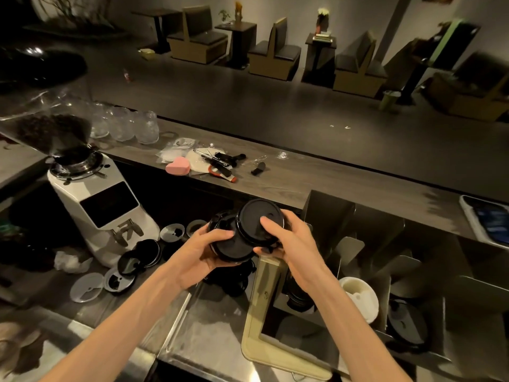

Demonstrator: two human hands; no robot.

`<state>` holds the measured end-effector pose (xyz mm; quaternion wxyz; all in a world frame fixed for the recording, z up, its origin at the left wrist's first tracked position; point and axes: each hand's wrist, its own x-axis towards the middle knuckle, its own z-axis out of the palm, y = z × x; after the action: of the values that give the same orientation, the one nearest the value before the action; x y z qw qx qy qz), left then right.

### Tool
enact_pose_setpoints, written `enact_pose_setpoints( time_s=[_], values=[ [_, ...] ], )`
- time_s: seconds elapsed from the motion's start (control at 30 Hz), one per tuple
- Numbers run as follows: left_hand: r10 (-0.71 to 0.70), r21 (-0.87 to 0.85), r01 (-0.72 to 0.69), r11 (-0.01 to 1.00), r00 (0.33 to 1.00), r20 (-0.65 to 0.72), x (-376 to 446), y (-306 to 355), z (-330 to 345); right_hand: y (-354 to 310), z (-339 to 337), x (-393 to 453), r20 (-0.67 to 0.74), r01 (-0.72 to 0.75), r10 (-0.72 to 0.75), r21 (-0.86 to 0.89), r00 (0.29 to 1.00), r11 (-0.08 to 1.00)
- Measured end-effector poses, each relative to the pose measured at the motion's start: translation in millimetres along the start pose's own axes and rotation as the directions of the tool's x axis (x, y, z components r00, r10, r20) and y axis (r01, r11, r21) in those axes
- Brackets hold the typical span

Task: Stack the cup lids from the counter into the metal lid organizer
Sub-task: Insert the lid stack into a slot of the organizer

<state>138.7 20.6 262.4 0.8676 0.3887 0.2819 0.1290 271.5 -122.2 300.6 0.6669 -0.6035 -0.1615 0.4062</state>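
Both hands hold black cup lids above the counter, in the middle of the view. My left hand (205, 250) grips a bunch of black lids (234, 250) from the left. My right hand (289, 244) holds another black lid (254, 216) tilted up, thumb on its top face. The metal lid organizer (366, 244) stands to the right with several upright dividers. Its slots hold a white lid stack (360, 296) and black lids (407, 323). More loose lids (139, 256), black and clear, lie on the counter to the left.
A white coffee grinder (102, 205) with a bean hopper stands at the left. A raised wooden ledge (303, 177) carries a pink heart-shaped thing (177, 165), pens and glasses (132, 128). A phone (487, 219) lies at the far right. A crumpled tissue (70, 261) lies by the grinder.
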Motion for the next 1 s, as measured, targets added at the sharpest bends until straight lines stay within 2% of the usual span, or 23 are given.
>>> enact_pose_setpoints(
  time_s=[0.1,0.2,0.27,0.43,0.7,0.87,1.0],
  values=[
    [0.051,0.091,-0.054,0.994,0.998,0.025,1,2,12,-11,-10,-9,-0.006,0.099,-0.099,-0.045,0.995,0.994],
    [0.086,0.166,-0.093,0.982,0.995,0.048,2,3,21,-20,-26,-16,-0.038,0.138,-0.14,-0.051,0.989,0.989],
    [0.093,0.197,-0.106,0.975,0.993,0.074,2,2,26,-27,-40,-22,-0.049,0.141,-0.142,-0.028,0.989,0.99],
    [0.073,0.279,-0.118,0.953,0.983,0.168,-1,-2,41,-41,-74,-40,0.051,0.091,-0.088,-0.058,0.995,0.994],
    [0.023,0.351,-0.101,0.931,0.975,0.219,-2,-15,74,-43,-107,-59,0.051,0.13,-0.119,-0.413,0.992,0.902],
    [-0.019,0.395,-0.076,0.915,0.973,0.232,-3,-23,94,-33,-114,-60,0.053,0.235,-0.252,-0.583,0.966,0.778],
    [-0.004,0.365,-0.078,0.928,0.976,0.217,-2,-27,101,-29,-119,-66,0.111,0.29,-0.283,-0.612,0.953,0.736]
  ],
)
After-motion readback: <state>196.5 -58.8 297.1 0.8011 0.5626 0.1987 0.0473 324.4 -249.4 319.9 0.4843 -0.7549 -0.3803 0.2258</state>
